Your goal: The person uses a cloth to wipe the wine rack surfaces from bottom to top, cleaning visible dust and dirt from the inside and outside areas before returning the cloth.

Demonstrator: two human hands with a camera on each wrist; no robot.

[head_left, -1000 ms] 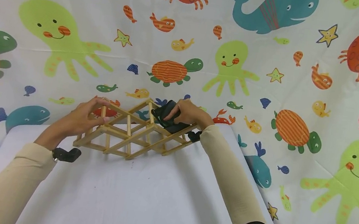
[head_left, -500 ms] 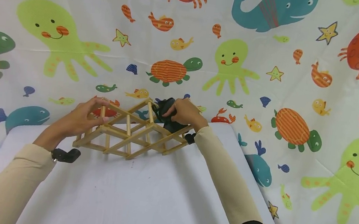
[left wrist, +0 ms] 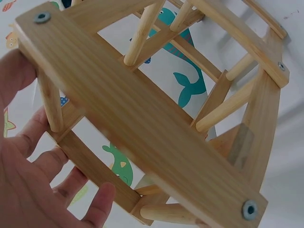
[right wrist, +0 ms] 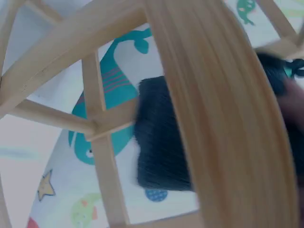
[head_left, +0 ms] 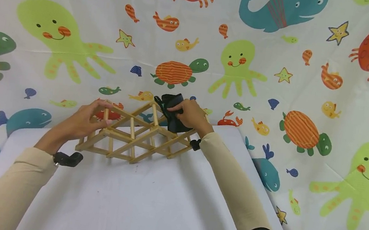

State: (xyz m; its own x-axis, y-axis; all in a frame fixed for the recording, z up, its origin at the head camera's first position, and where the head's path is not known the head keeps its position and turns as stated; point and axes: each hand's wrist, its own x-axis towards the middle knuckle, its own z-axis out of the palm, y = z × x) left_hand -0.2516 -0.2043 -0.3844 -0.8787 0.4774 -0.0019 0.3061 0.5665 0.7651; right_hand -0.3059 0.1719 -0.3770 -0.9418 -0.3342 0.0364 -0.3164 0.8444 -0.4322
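A lattice rack of pale wooden slats and dowels (head_left: 156, 127) stands on the white table. My left hand (head_left: 80, 120) grips its left end; in the left wrist view the thumb and fingers (left wrist: 40, 164) go round a dowel beside a broad slat (left wrist: 137, 121) with metal rivets. My right hand (head_left: 193, 115) pinches a dark, soft-looking fabric item with a loop of strap (head_left: 175, 124) over the rack's right part. In the right wrist view that dark item (right wrist: 161, 142) shows partly behind a slat, blurred. Its exact kind cannot be told.
The white table (head_left: 137, 210) reaches toward the front. A white curtain printed with sea animals (head_left: 196, 23) hangs behind and to both sides, close to the rack's far side.
My right hand has shifted a little left and up. The dark fabric item has risen and tilted more upright above the rack. My left hand and the rack have stayed put.
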